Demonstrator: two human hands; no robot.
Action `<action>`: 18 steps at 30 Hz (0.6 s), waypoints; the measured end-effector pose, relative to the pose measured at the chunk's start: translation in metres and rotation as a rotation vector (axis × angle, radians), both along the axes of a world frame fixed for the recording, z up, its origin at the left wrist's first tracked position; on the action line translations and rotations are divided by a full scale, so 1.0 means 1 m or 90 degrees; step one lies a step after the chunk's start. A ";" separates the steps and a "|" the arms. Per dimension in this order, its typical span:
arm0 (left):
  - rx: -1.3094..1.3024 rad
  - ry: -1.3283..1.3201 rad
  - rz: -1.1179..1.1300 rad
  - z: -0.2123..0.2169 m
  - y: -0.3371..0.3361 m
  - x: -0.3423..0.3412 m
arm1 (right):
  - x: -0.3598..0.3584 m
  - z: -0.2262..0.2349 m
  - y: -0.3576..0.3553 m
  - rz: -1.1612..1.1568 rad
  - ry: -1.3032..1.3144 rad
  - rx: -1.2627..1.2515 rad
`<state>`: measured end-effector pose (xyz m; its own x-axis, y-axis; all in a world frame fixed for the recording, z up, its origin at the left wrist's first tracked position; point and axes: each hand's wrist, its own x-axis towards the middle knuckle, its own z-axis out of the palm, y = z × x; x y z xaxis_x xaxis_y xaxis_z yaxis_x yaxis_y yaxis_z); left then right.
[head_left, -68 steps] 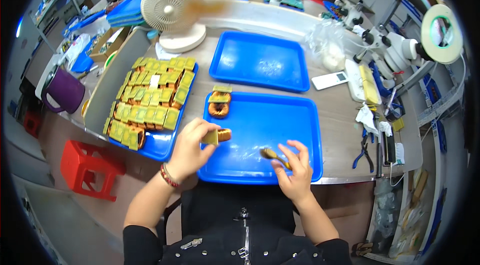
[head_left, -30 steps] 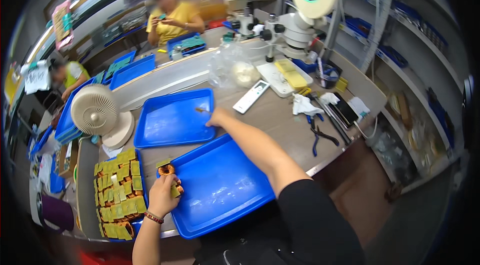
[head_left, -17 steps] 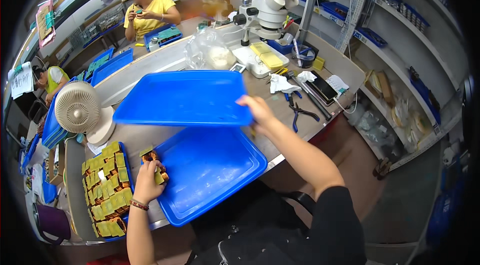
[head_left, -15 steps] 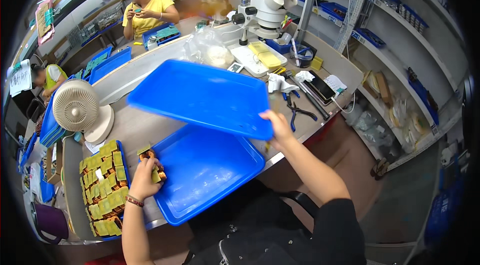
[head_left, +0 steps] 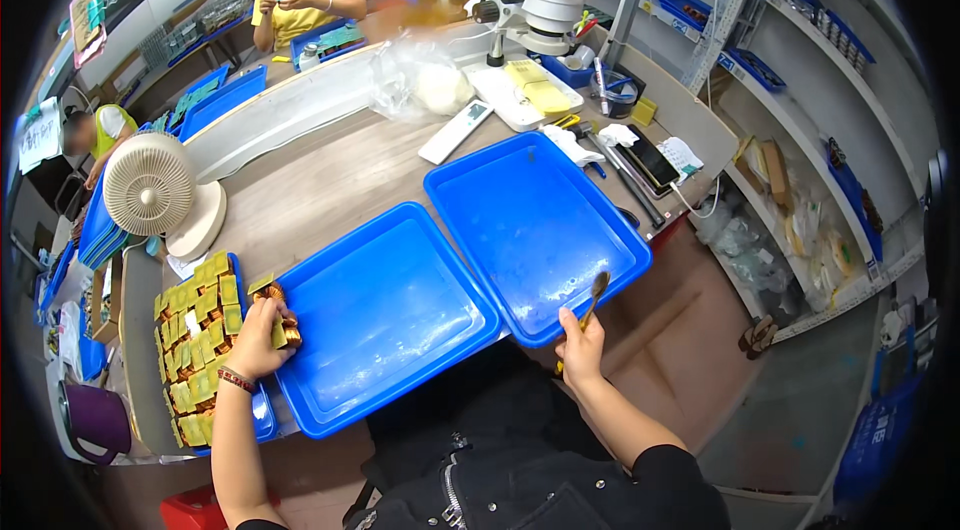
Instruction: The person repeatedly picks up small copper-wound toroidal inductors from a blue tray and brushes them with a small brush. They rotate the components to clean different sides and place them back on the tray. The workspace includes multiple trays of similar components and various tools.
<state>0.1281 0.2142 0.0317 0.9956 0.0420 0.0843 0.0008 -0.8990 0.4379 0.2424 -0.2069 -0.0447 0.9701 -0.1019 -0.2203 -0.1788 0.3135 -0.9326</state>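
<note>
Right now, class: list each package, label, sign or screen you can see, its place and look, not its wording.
Small flat yellow-green packets: rows in the blue tray by the left hand.
Dark rectangular phone screen: bench's right end.
White paper sign: far left, hanging.
Clear plastic bag: behind the trays, crumpled.

Yellow-green packets [head_left: 195, 340] — left tray [head_left: 262, 420]
</note>
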 end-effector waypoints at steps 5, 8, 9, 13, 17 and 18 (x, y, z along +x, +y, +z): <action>-0.029 0.018 0.022 0.001 0.004 -0.003 | -0.015 0.003 -0.009 0.109 -0.080 -0.121; -0.063 0.038 0.028 0.000 0.006 0.000 | 0.002 -0.003 -0.020 0.125 -0.101 -0.103; -0.077 0.046 0.031 0.002 0.008 -0.001 | 0.009 -0.001 -0.022 0.129 -0.076 -0.112; -0.105 0.073 -0.001 0.001 0.006 0.006 | 0.022 0.011 -0.034 0.319 0.015 -0.176; -0.135 0.087 -0.030 0.012 -0.003 0.009 | 0.049 0.018 -0.061 0.208 -0.029 -0.231; -0.170 0.093 -0.010 0.017 -0.010 0.012 | 0.062 0.016 -0.073 0.092 -0.061 -0.184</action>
<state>0.1398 0.2046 0.0489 0.9970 0.0273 -0.0723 0.0681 -0.7528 0.6548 0.3047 -0.2803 -0.0286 0.9939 -0.0073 -0.1101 -0.1100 0.0110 -0.9939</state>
